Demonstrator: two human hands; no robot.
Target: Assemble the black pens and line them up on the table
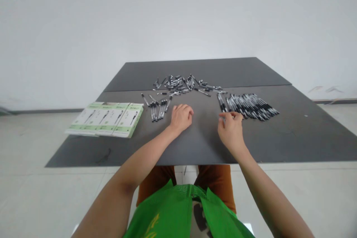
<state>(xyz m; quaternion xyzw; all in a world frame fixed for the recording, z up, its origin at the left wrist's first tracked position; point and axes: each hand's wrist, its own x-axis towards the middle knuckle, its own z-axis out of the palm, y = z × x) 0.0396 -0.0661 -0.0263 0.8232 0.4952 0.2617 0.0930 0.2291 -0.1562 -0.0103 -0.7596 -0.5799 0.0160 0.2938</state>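
My right hand [231, 128] is at the near end of a few black-and-clear pens [221, 102], its fingers pinched on their ends. Just right of these pens lies a wide row of many similar pens [251, 106], set side by side at a slant. My left hand [181, 117] rests on the table with its fingers curled in, and no pen shows in it. Left of that hand lies a small group of pens [158, 109], most of them roughly parallel. The undersides of my fingers are hidden.
A loose, jumbled heap of pens [178, 83] spreads across the far middle of the dark table [301, 134]. White-and-green pen boxes [104, 119] lie in a row at the left. Behind the table stands a pale wall [184, 15].
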